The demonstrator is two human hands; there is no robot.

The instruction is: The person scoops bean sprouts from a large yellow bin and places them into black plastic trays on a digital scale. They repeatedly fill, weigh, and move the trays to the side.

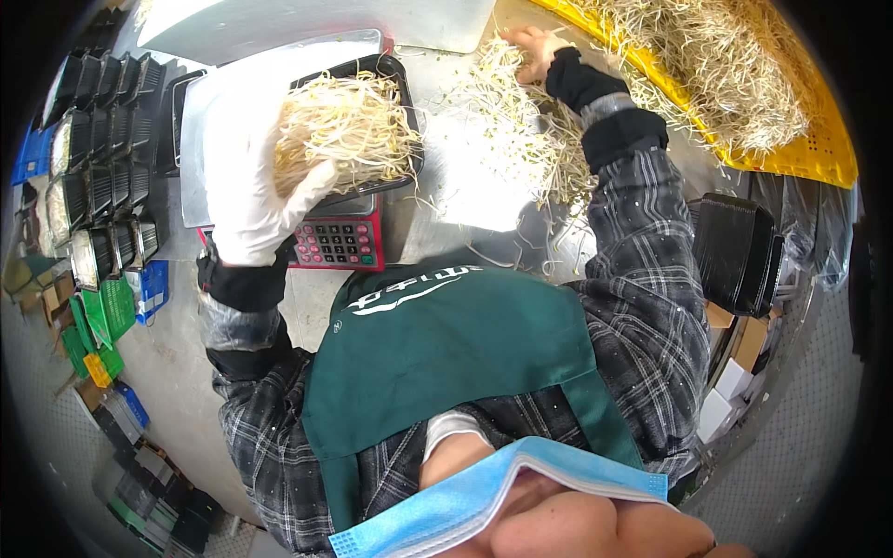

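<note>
My left hand (254,174), in a white glove, rests against the left side of a heap of bean sprouts (356,132), its thumb over their near edge. The sprouts fill a black plastic tray (417,150) on a digital scale with a red keypad housing (380,244). Whether the glove also grips the tray is hidden. At the upper right my bare right hand (536,52) touches the far end of a loose pile of sprouts (513,111) on the metal table (432,237). Its fingers are spread and partly among strands; a firm hold does not show.
A yellow crate (781,167) heaped with sprouts stands at the upper right. Stacked black trays (736,254) are below it. Rows of filled black trays (104,146) line the left side. A pale metal or plastic panel (321,28) lies beyond the scale.
</note>
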